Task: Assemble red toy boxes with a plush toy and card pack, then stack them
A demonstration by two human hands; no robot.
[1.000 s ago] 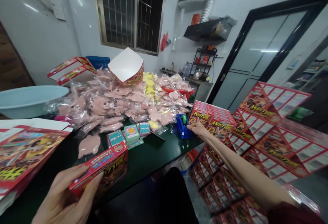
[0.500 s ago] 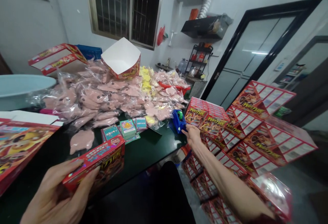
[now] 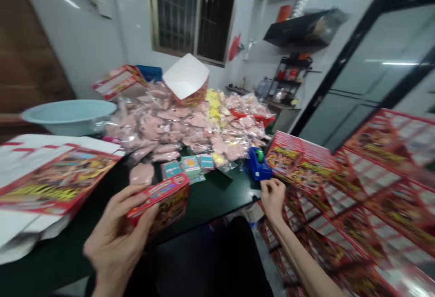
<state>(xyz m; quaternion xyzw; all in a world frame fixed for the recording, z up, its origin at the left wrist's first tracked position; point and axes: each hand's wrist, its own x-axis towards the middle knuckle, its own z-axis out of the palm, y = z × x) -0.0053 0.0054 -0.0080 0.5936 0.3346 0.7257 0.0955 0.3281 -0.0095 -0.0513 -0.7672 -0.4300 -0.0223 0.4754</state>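
Note:
My left hand (image 3: 120,231) grips a small red printed box (image 3: 165,199) above the table's near edge, thumb on one side and fingers on the other. Just in front of a blue tape dispenser (image 3: 258,165) with a green roll is my right hand (image 3: 274,197). Its fingers are bent and pressed together; whatever they pinch is too small and blurred to make out. Stacks of cards (image 3: 190,165) lie behind the held box. Beside them rests a flat pink piece (image 3: 141,174).
Bagged pink pieces (image 3: 159,125) are heaped across the back, with an open white-lined box (image 3: 186,77) on top. Flattened printed cartons (image 3: 57,179) and a light blue basin (image 3: 70,113) are on the left. Stacked red boxes (image 3: 302,156) crowd the right side.
The whole view has swung left, so things sit further right. My right hand has drawn back slightly from the tape dispenser, its fingers now curled in. My left hand still holds the box.

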